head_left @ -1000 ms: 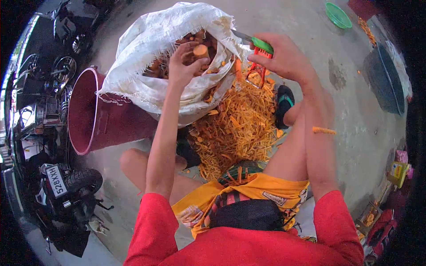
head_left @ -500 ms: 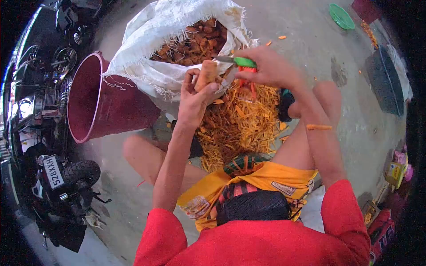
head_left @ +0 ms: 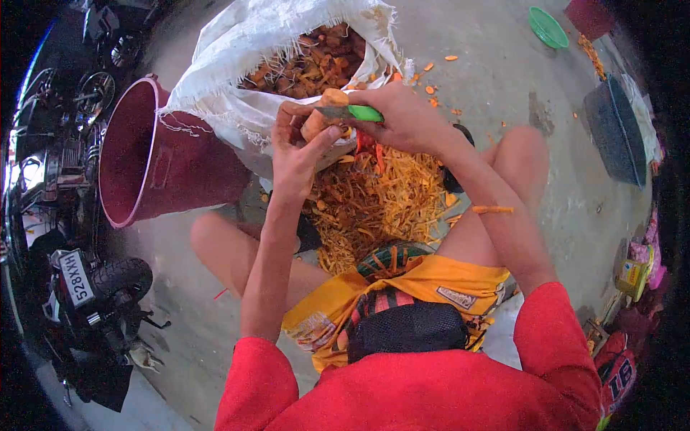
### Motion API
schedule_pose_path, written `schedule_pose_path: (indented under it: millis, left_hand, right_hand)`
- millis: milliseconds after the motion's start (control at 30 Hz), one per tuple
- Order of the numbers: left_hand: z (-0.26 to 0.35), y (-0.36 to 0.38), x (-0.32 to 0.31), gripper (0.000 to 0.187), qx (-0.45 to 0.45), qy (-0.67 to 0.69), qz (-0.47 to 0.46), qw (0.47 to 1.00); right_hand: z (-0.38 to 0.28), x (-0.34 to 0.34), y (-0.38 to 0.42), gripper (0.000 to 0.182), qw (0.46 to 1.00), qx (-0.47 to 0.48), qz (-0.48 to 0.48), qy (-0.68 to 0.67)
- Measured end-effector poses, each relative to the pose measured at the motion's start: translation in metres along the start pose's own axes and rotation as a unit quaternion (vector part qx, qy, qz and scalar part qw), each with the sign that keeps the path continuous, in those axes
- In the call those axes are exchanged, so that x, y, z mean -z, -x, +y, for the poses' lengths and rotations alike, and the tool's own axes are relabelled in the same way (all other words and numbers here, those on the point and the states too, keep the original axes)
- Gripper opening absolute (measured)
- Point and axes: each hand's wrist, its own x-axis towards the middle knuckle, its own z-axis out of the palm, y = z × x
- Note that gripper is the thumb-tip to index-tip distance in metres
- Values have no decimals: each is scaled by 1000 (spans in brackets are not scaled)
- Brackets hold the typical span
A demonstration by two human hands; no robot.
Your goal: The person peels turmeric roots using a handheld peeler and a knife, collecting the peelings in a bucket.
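One white woven sack [head_left: 223, 79], holding orange-brown pieces [head_left: 309, 68], sits open at the far left. Nearer lies a heap of orange peelings [head_left: 374, 205]. Close together by the sack's near edge, the left hand [head_left: 295, 144] is clamped around an orange root [head_left: 313, 126], the right hand [head_left: 404, 115] around a green-handled knife [head_left: 365, 113], blade across the root.

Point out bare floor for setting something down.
Right: grey concrete floor between the right knee and dark grey plastic basin. Left: a patch bordered by the left knee, maroon plastic bucket and black motorcycle. Crowded: between the knees, where shredded orange peelings pile beside the white woven sack, with the left hand and right hand in front of its mouth.
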Motion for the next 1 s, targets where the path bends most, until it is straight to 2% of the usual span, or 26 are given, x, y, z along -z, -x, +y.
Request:
schedule_pose_path:
  millis: [67,133,167,200,233,267,300,333,400,433,467,500,567,600,633,667,700,733,767,800,833,867,900,933,1000]
  left_hand:
    - [4,0,3,41,-4,-13,10,1000]
    - [14,0,13,45,5,-86,-21,996]
    - [17,3,17,45,5,-86,-19,996]
    - [19,8,20,46,-13,-29,-61,998]
    - [21,5,22,47,-32,28,-109,993]
    - [20,2,25,47,-31,28,-118,992]
    - [19,2,31,48,-28,25,-101,994]
    - [20,2,35,49,-29,24,-77,996]
    - [24,3,41,51,-17,28,-42,999]
    - [28,0,44,53,-7,-53,-35,998]
    - [30,-2,44,55,6,-133,-31,991]
    - [31,-2,40,55,7,-132,-33,991]
    - [33,0,35,51,-9,-23,23,999]
    - [26,-4,40,51,-10,-23,24,999]
    - [15,-9,47,45,-6,106,6,994]
    - [6,-11,55,41,-3,234,-12,972]
    - [6,-11,54,41,-3,233,-11,972]
    - [6,-13,51,38,41,220,7,975]
    - [5,-15,47,39,84,207,24,974]
    - [7,-15,40,39,82,208,23,974]
    - [7,-13,31,38,116,127,73,982]
    - [8,-10,22,37,149,45,123,980]
    - [14,-6,11,33,154,3,136,979]
    - [9,-6,13,33,155,4,136,979]
    - [-4,-3,22,31,67,-146,32,987]
  right_hand:
    - [7,-7,0,33,1000,21,15,7]
    - [36,-22,-3,29,999,40,31,13]
    - [70,-30,-9,27,999,-17,-13,26]
    - [97,-28,-13,28,995,-76,-55,41]
    - [110,-15,-18,28,995,-78,-48,43]
    - [118,-4,-22,30,987,-131,-70,58]
    - [122,2,-23,34,976,-177,-100,73]
    - [120,6,-21,34,977,-170,-107,77]
    - [113,9,-11,34,990,-140,-10,2]
    - [104,8,-7,33,980,-177,-35,83]
    - [99,5,-4,33,980,-178,-34,83]
    - [94,3,1,33,984,-143,-33,102]
    - [85,2,6,33,986,-108,-32,122]
    - [73,7,5,33,993,-75,-26,86]
    - [65,10,3,32,998,-40,-19,49]
    - [60,9,0,32,998,-38,-19,48]
    - [56,9,-2,31,995,-85,-10,46]
    - [53,9,-4,29,990,-132,1,45]
    - [51,9,-6,29,990,-131,2,48]
    - [48,8,-7,28,995,-103,-2,-13]
    - [46,7,-7,27,994,-76,-8,-74]
    - [44,5,-7,27,995,-75,-8,-71]
    - [38,1,-7,26,999,-32,1,-27]
    - [34,-2,-8,26,1000,11,9,16]
    - [27,-8,-10,24,1000,25,1,-5]
